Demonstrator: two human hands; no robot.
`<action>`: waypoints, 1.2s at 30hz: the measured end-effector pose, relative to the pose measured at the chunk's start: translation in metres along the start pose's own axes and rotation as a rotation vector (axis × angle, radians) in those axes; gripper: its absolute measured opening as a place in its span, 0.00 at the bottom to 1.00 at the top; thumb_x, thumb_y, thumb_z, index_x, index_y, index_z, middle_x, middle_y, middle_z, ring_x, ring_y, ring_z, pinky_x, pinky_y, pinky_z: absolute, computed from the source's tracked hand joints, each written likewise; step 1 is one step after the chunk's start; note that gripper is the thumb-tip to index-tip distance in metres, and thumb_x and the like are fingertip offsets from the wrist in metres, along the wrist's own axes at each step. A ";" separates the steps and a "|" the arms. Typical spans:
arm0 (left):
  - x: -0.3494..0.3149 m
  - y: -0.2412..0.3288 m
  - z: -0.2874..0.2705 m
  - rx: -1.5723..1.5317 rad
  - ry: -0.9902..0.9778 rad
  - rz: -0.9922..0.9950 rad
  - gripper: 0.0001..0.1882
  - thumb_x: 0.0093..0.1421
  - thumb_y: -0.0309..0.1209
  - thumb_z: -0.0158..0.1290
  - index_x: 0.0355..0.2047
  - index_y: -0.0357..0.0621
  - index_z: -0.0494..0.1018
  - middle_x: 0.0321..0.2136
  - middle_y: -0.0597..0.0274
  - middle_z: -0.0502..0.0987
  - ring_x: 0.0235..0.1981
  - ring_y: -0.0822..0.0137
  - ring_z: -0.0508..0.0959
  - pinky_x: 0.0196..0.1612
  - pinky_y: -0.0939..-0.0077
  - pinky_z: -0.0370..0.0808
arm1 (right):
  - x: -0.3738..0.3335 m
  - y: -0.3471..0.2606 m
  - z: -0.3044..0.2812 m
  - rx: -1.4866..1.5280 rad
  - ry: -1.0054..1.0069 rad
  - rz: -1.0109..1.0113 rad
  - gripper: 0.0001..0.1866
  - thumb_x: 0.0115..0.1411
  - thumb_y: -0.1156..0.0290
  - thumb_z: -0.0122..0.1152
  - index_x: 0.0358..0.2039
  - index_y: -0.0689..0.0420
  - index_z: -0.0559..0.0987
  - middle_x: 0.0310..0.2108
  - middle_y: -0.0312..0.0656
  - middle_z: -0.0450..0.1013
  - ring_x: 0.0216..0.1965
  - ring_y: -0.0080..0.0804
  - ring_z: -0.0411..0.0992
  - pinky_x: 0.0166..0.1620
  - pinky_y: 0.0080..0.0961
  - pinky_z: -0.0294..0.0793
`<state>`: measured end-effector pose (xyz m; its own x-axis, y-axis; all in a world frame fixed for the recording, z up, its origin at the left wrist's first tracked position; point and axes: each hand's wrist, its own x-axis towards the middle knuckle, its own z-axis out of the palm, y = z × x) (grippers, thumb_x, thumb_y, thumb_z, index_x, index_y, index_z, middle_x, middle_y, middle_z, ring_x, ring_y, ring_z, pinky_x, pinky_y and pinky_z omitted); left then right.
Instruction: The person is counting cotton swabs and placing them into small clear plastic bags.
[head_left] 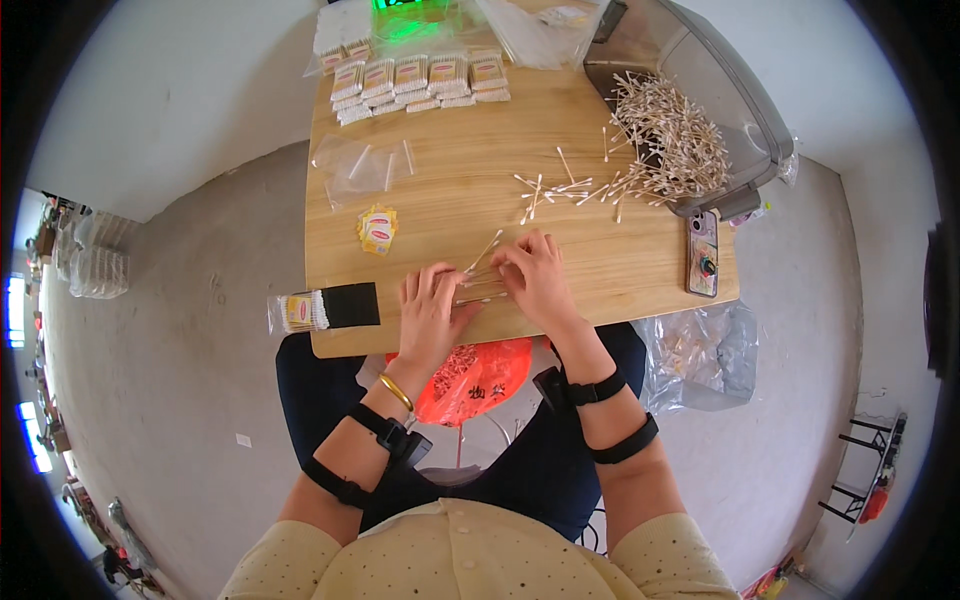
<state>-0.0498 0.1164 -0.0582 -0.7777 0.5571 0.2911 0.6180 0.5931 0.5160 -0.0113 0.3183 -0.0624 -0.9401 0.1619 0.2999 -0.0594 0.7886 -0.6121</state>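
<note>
Several cotton swabs [484, 283] lie between my hands near the front edge of the wooden table. My left hand [430, 308] has its fingers bent and close together over the left ends of these swabs. At their right ends, my right hand [537, 282] pinches with thumb and fingertips; its palm side is hidden. One swab [488, 248] sticks out at a slant above the others. To the left rest a small stack of yellow-and-white cards [377, 230] and a clear bag of swabs [300, 312], its right end against a black piece [352, 305].
A grey bin [745, 110] tipped on its side spills loose swabs [672, 140] at the far right. Filled packs [411, 75] stand in rows at the back left, above clear bags [362, 165]. A phone [702, 255] lies at right; a red bag [470, 385] hangs below the edge.
</note>
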 end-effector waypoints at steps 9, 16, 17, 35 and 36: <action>-0.001 -0.005 0.005 -0.031 -0.071 0.031 0.29 0.57 0.34 0.65 0.58 0.48 0.69 0.62 0.55 0.67 0.65 0.49 0.66 0.65 0.51 0.63 | 0.016 -0.002 0.006 -0.007 0.073 -0.031 0.09 0.55 0.77 0.65 0.36 0.47 0.82 0.42 0.40 0.69 0.48 0.46 0.68 0.50 0.43 0.70; 0.000 0.012 0.010 0.093 -0.262 0.171 0.42 0.66 0.41 0.55 0.73 0.35 0.51 0.74 0.48 0.53 0.76 0.49 0.51 0.77 0.50 0.48 | 0.025 0.003 0.019 -0.037 -0.036 0.080 0.08 0.55 0.73 0.69 0.36 0.48 0.82 0.42 0.40 0.69 0.49 0.46 0.68 0.51 0.44 0.71; -0.001 0.011 0.012 0.136 -0.271 0.168 0.43 0.67 0.42 0.54 0.73 0.34 0.50 0.74 0.48 0.53 0.76 0.49 0.50 0.77 0.50 0.47 | 0.025 0.005 0.019 -0.002 -0.035 0.080 0.08 0.55 0.72 0.69 0.36 0.49 0.82 0.42 0.41 0.70 0.49 0.47 0.69 0.51 0.44 0.71; 0.008 0.006 0.012 0.132 -0.246 0.179 0.43 0.66 0.44 0.54 0.72 0.32 0.52 0.73 0.44 0.56 0.75 0.46 0.52 0.77 0.48 0.47 | 0.059 0.039 -0.003 -0.286 0.101 0.522 0.10 0.54 0.60 0.70 0.29 0.52 0.83 0.41 0.43 0.78 0.47 0.45 0.75 0.49 0.43 0.73; 0.007 0.006 0.011 0.130 -0.244 0.178 0.43 0.66 0.44 0.54 0.72 0.32 0.52 0.72 0.44 0.56 0.75 0.46 0.53 0.77 0.48 0.47 | 0.056 0.040 -0.005 -0.277 0.111 0.505 0.10 0.54 0.60 0.70 0.29 0.52 0.84 0.39 0.43 0.79 0.46 0.44 0.76 0.48 0.42 0.75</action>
<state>-0.0506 0.1305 -0.0621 -0.6155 0.7723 0.1575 0.7635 0.5345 0.3625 -0.0651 0.3623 -0.0664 -0.7877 0.6071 0.1048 0.4906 0.7211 -0.4893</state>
